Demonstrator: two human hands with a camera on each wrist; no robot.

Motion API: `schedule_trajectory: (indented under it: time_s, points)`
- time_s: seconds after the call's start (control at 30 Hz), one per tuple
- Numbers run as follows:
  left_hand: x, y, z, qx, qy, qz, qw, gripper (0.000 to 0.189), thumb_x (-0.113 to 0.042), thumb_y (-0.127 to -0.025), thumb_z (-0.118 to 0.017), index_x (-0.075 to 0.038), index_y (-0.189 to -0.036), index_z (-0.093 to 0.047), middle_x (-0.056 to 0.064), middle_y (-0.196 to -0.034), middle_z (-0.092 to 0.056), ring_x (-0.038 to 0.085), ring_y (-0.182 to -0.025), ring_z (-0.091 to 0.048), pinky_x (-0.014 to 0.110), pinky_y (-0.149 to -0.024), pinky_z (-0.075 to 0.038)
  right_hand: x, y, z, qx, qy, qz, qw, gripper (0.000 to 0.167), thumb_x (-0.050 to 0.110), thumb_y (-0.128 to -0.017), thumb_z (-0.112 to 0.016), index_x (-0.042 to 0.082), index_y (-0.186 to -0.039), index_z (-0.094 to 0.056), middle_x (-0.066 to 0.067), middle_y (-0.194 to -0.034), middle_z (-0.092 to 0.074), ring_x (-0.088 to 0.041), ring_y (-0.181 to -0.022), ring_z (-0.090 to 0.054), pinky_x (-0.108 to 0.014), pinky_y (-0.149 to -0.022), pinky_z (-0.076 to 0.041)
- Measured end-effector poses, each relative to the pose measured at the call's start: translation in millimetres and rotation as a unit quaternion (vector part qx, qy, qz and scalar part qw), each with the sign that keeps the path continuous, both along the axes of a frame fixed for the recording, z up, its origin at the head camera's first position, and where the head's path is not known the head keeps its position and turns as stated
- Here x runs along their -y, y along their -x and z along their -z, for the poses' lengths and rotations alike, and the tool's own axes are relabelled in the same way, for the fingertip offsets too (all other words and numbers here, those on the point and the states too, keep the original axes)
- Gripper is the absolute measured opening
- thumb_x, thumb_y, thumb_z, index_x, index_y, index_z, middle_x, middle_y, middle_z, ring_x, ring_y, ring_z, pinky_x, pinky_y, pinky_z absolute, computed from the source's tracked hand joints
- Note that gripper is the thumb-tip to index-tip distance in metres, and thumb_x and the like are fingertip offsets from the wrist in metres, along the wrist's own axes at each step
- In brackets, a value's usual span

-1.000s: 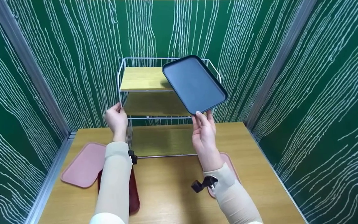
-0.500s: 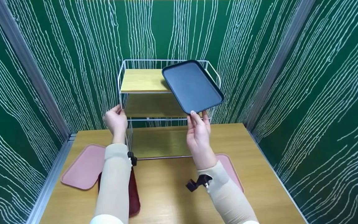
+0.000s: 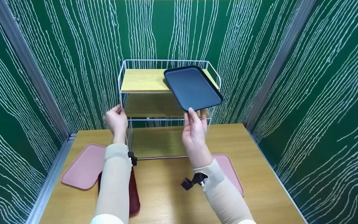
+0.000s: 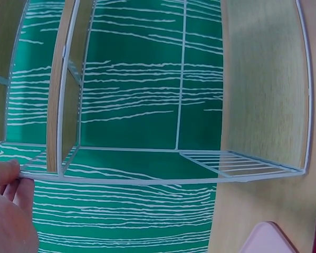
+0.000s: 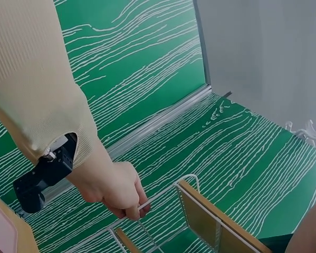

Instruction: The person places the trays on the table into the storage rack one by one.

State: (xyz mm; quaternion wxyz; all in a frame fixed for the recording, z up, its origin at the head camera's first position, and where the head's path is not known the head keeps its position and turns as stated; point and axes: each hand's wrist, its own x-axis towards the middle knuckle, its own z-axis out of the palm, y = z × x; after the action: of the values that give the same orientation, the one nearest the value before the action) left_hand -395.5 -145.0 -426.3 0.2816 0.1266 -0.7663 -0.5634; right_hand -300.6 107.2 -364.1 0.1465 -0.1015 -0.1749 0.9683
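Observation:
A dark serving tray [image 3: 194, 88] is tilted over the right side of the top shelf [image 3: 143, 80] of a white wire rack [image 3: 166, 92]. My right hand [image 3: 195, 133] pinches its near edge, thumb on top and other fingers underneath. Whether the tray's far end touches the shelf I cannot tell. At the rack's left side, my left hand [image 3: 117, 121] grips the wire upright. In the left wrist view the fingertips [image 4: 25, 195] close round that wire. The right wrist view shows the same left hand [image 5: 118, 190] on the frame, with part of the right hand [image 5: 310, 232] at the corner.
A pink tray [image 3: 84, 168] lies on the wooden table [image 3: 163, 189] at left. My left forearm partly covers a dark red tray [image 3: 134, 196]. Another pink tray [image 3: 228, 171] is partly under my right forearm's line. Green walls [image 3: 306, 102] with white lines enclose the table.
The dark tray has lowered towards the top shelf and levelled somewhat, its near edge shifting left with my right hand. My left hand keeps its hold on the rack.

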Motion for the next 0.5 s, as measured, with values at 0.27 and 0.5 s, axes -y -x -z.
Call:
schedule_trajectory:
  time_s: [0.27, 0.5]
  points:
    - [-0.4, 1.3, 2.1, -0.003, -0.007, 0.0, 1.0, 0.03, -0.001, -0.104, -0.067, -0.002, -0.133, -0.074, 0.016, -0.132, -0.073, 0.029, -0.124, -0.07, 0.039, -0.106, -0.057, 4.5, 0.6, -1.0, -0.007, -0.015, 0.008, 0.9998, 0.068, -0.007, -0.102, -0.066, 0.015, -0.16, -0.041, -0.014, -0.151, -0.056, -0.023, -0.131, -0.063, -0.03, -0.103, -0.056]
    - [0.2, 3.5, 0.6, -0.002, -0.015, 0.003, 0.9999, 0.029, -0.004, -0.106, -0.066, -0.002, -0.133, -0.074, 0.016, -0.133, -0.073, 0.029, -0.125, -0.07, 0.04, -0.107, -0.057, 5.5, 2.7, -2.1, -0.049, -0.042, 0.0, 0.9979, 0.064, -0.004, -0.104, -0.063, 0.012, -0.16, -0.037, -0.016, -0.15, -0.054, -0.025, -0.129, -0.063, -0.031, -0.102, -0.058]
